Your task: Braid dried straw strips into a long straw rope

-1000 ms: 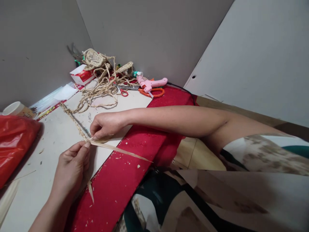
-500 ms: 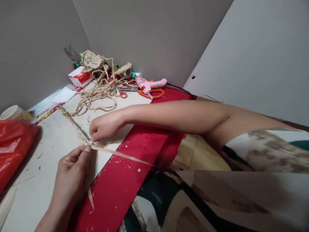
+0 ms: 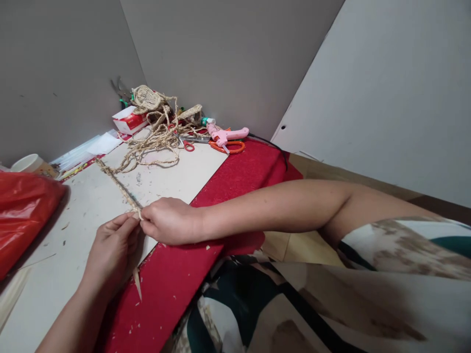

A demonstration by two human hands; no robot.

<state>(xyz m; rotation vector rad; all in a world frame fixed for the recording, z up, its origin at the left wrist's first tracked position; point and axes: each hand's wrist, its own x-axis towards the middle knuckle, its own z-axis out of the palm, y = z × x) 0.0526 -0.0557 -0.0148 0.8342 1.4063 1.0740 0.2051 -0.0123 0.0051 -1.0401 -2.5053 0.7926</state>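
Between the closed left hand (image 3: 112, 245) and right hand (image 3: 169, 221), the pinched braid's (image 3: 119, 185) end is hidden; pale, rough plait.

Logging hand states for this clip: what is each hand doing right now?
Left hand: closed, pinching the near end of the braided straw cord.
Right hand: closed on the same cord end, fingertips meeting the left's.

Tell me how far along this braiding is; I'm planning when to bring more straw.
Done: a long braided cord runs across the white board back to a tangled heap. In hand: the left hand and right hand pinch the cord's near end together. Left: a loose strip end pokes out below the left hand, unbraided; its length is hidden.
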